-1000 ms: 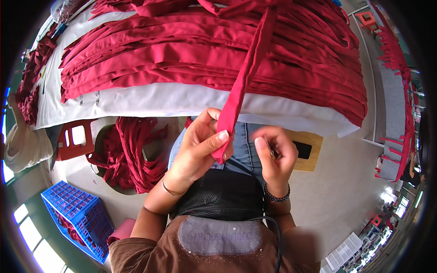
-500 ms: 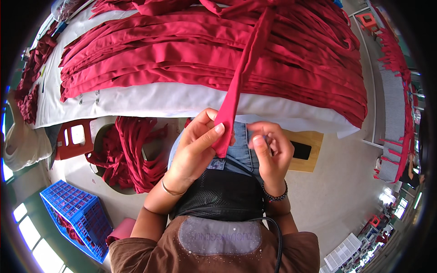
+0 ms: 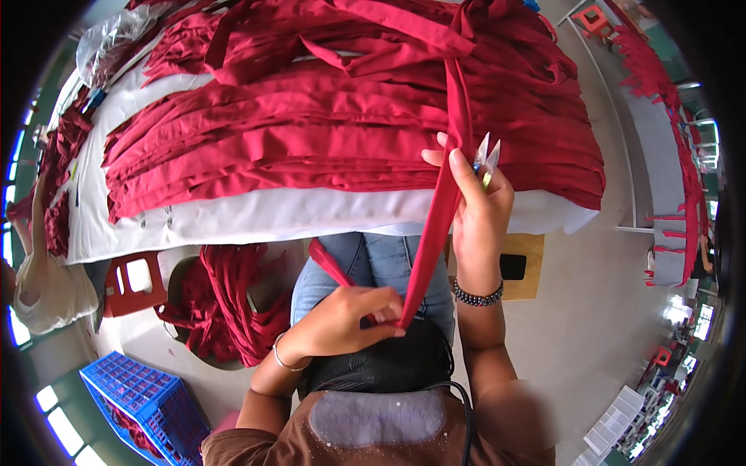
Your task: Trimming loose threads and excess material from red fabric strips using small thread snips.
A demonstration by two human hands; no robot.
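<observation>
A long, white-draped worktop (image 3: 256,224) carries a broad heap of flat red fabric strips (image 3: 311,151). One narrow red fabric strip (image 3: 432,252) runs from the heap toward the lap, pinched near its lower end by the curled fingers of the left hand (image 3: 353,316). The right hand (image 3: 483,217) holds it higher up between thumb and fingers, with small metal snips (image 3: 488,165) tucked alongside, blades slightly apart.

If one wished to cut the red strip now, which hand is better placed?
Probably the right hand: it holds the small snips with their blades pointing forward, while the left hand is occupied gripping the red strip.
</observation>
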